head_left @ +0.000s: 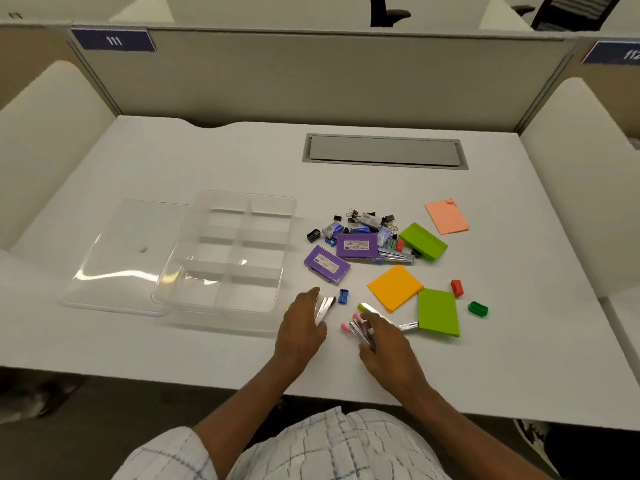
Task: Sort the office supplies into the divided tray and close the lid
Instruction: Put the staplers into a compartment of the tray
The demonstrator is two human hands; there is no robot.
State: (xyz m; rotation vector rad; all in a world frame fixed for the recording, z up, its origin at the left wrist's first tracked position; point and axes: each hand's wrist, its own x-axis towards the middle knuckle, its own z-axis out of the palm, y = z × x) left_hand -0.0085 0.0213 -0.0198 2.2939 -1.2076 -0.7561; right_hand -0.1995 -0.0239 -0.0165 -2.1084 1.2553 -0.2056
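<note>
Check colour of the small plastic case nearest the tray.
The case is purple; the head view shows it best.

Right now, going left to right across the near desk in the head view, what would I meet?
Clear lid, divided tray, left hand, blue sharpener, right hand, near green pad, green sharpener.

It was an open-plan office: a white desk (180, 174) with a grey cable hatch (384, 152) near its back edge, walled by a beige partition (311, 77) bearing number plate 111 (113, 40), office chairs (382, 12) beyond.
</note>
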